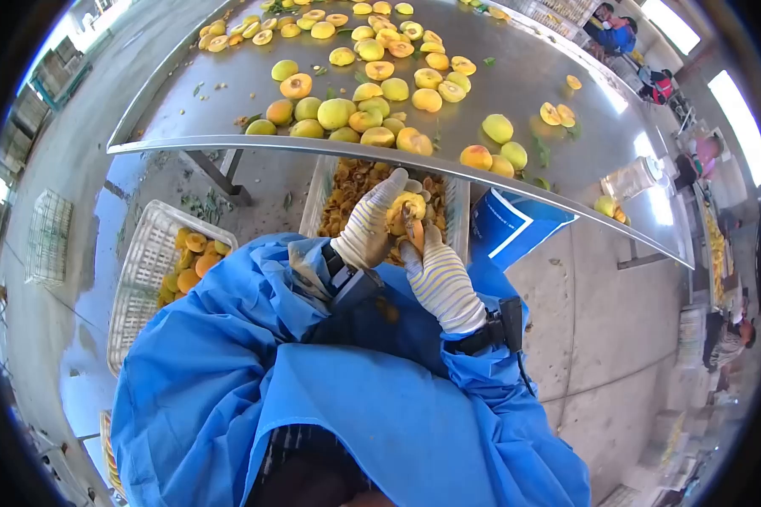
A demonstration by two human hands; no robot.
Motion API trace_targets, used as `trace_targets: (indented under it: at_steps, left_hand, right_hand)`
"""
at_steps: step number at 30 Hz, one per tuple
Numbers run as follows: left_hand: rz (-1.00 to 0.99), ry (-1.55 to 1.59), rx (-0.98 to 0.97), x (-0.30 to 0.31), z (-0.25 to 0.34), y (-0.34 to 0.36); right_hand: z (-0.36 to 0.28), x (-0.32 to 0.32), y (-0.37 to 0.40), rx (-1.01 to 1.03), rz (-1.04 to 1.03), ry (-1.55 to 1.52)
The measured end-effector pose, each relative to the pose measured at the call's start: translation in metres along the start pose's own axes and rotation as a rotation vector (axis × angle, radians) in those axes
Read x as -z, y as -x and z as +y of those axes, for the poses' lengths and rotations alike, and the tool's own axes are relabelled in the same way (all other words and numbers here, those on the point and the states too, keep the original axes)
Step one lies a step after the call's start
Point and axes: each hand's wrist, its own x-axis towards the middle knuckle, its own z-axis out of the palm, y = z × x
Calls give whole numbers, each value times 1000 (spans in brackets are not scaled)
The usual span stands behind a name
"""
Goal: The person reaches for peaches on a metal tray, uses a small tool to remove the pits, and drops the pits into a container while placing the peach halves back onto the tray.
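Blue apron (380, 393), left fingers (392, 184) around fruit (407, 204)

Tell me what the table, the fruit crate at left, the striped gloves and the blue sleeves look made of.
Table: metal, probably stainless steel; smooth grey sheen, bright reflections.
Crate: probably moulded plastic; pale walls, regular slots.
Gloves: apparently knitted fabric; matte, snug, striped.
Sleeves: thin sheet with a slight sheen and crisp creases; coated fabric or plastic, unclear which.

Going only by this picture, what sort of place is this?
Probably a fruit-processing workshop: a metal table strewn with whole and halved fruit, a plastic crate holding more, and other people in the background.
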Motion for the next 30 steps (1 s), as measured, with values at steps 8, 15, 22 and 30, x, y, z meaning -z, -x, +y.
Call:
trace_targets:
  at_steps: [8, 15, 22, 30]
  left_hand:
    - [74, -170, -43, -4, -3, 4]
    - [116, -223, -107, -7, -6, -1]
    - [137, -185, 123, -8, 10, 2]
    - [24, -240, 126, 3, 11, -3]
  right_hand:
    - [-12, -1, 11, -87, -99, -485]
    - [-15, -7, 7, -312, -172, -637]
    - [-4, 1, 6, -161, -196, -419]
    - [-10, 14, 1, -353, -357, -673]
